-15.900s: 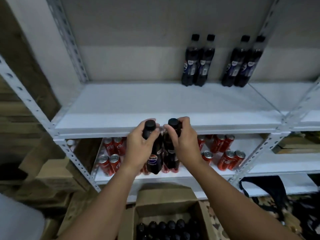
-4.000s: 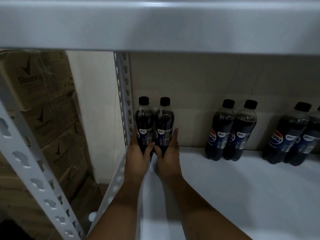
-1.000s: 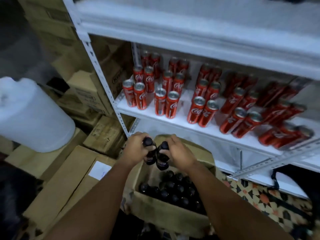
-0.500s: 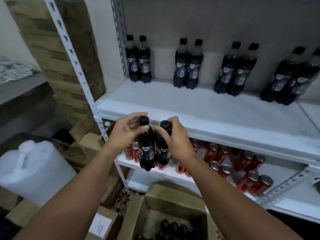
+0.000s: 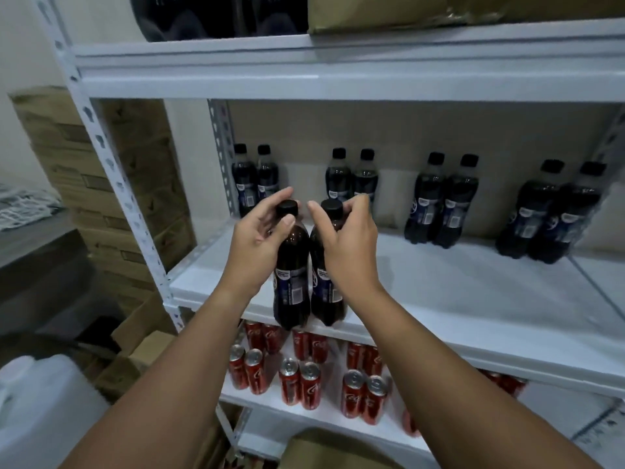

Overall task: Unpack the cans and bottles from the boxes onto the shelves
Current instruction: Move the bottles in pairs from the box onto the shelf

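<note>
Bottles (image 5: 309,265) now higher, over cans (image 5: 299,384)

Colours I logged: shelf frame (image 5: 439,289) was white, uprights punched with a row of slots. Two held bottles (image 5: 292,265) were dark cola-brown with black caps and blue-and-white labels; the pairs at the back (image 5: 446,204) read the same, near black in the dim light. Cans (image 5: 301,384) on the lower shelf were red with white script and silver tops. Stacked cartons (image 5: 135,198) on the left were plain brown cardboard. Tub (image 5: 44,411) at lower left was white. Wall behind the shelf was beige.
</note>
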`<state>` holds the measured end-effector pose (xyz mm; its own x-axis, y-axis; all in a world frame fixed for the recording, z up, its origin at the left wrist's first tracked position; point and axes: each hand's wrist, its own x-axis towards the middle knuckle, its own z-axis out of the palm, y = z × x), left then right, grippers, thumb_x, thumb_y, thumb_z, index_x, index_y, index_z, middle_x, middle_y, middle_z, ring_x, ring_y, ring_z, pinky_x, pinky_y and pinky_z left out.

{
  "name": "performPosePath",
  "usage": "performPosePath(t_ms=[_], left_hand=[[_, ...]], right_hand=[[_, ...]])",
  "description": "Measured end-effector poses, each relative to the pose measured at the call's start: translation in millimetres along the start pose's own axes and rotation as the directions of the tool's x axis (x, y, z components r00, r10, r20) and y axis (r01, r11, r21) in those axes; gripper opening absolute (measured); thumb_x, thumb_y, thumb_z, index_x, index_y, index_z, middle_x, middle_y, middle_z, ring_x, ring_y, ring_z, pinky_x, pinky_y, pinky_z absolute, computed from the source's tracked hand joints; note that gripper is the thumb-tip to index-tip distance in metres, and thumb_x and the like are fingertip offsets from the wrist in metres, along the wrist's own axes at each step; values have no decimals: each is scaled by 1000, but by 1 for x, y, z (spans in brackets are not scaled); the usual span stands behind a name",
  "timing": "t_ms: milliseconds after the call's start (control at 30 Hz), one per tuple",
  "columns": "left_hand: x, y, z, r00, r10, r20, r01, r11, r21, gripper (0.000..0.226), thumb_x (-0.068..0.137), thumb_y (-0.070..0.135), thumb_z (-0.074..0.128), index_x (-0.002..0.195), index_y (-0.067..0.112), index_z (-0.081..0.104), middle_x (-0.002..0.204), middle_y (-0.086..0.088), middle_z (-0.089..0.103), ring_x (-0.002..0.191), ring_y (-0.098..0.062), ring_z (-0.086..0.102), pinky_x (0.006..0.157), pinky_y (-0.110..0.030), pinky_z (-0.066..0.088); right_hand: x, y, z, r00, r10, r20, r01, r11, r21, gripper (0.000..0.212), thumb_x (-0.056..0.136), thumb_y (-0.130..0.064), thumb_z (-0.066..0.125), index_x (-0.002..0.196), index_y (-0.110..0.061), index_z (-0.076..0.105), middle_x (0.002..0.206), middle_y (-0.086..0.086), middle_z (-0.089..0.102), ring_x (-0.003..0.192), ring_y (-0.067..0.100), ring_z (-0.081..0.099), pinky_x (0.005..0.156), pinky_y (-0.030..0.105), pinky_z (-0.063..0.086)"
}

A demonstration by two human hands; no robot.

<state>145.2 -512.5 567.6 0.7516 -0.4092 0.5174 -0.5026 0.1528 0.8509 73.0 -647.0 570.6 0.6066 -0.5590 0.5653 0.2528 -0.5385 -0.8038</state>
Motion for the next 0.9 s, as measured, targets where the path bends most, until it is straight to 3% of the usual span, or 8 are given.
performPosePath(t_ms=[133, 267, 367, 467, 567, 633, 700, 900], left_hand=[[21, -12, 3, 1000, 16, 5, -16, 999, -29, 39, 101, 6, 61, 139, 14, 60, 126, -1, 72, 122, -15, 65, 108, -37, 51], [38, -22, 7, 998, 15, 56, -12, 999, -48, 38, 101, 6, 62, 134, 25, 62, 131, -1, 69, 126, -14, 63, 111, -40, 48], [42, -29, 7, 998, 36, 55, -33, 998, -60, 37, 102, 9, 61, 136, 23, 61, 132, -2, 69, 127, -16, 62, 111, -42, 48], [31, -40, 9, 996, 45, 75, -42, 998, -40, 46, 103, 22, 60, 148, 22, 47, 138, 0, 64, 132, -15, 58, 112, -39, 46], [7, -61, 11, 993, -40, 111, 38, 999, 17, 72, 98, 35, 64, 158, 35, 24, 146, 21, 51, 135, 3, 49, 107, -18, 44], [-11, -77, 13, 983, -108, 149, 105, 994, 32, 79, 94, 35, 69, 156, 42, 21, 141, 32, 50, 132, 9, 49, 101, -9, 44], [-25, -90, 14, 974, -153, 164, 151, 988, 25, 74, 94, 34, 68, 152, 45, 24, 133, 36, 55, 127, 7, 54, 96, -9, 46], [-20, -104, 1, 976, -181, 122, 184, 983, -12, 67, 101, 27, 59, 156, 37, 24, 141, 28, 54, 134, 1, 52, 103, -14, 45]], right_hand=[[14, 15, 9, 997, 60, -47, -62, 997, -41, 46, 90, -57, 64, 99, -16, 46, 94, 4, 58, 84, 21, 56, 68, 29, 43], [24, 19, 12, 992, 69, -104, -76, 995, -61, 42, 91, -56, 64, 97, -18, 46, 92, 3, 59, 82, 19, 58, 66, 27, 44], [27, 20, 15, 991, 55, -121, -65, 994, -86, 39, 92, -55, 64, 97, -21, 47, 93, 0, 61, 84, 15, 59, 68, 25, 46], [19, 27, 14, 994, 95, -47, -97, 995, -39, 41, 90, -57, 66, 112, -29, 45, 106, -6, 63, 96, 6, 62, 78, 16, 49], [-8, 51, 9, 985, 150, 85, -156, 986, 66, 66, 85, -53, 71, 135, -35, 32, 122, -14, 59, 108, -6, 59, 87, 9, 48], [-32, 75, 8, 971, 176, 160, -192, 978, 87, 73, 86, -49, 70, 142, -39, 26, 130, -20, 54, 117, -8, 56, 96, 14, 48], [-51, 94, 12, 953, 203, 223, -225, 972, 75, 73, 90, -44, 69, 146, -38, 23, 136, -21, 53, 124, -4, 55, 104, 28, 50], [-50, 111, 44, 953, 197, 232, -212, 977, 39, 76, 94, -34, 69, 151, -37, 19, 143, -11, 52, 131, 6, 51, 110, 43, 46]])
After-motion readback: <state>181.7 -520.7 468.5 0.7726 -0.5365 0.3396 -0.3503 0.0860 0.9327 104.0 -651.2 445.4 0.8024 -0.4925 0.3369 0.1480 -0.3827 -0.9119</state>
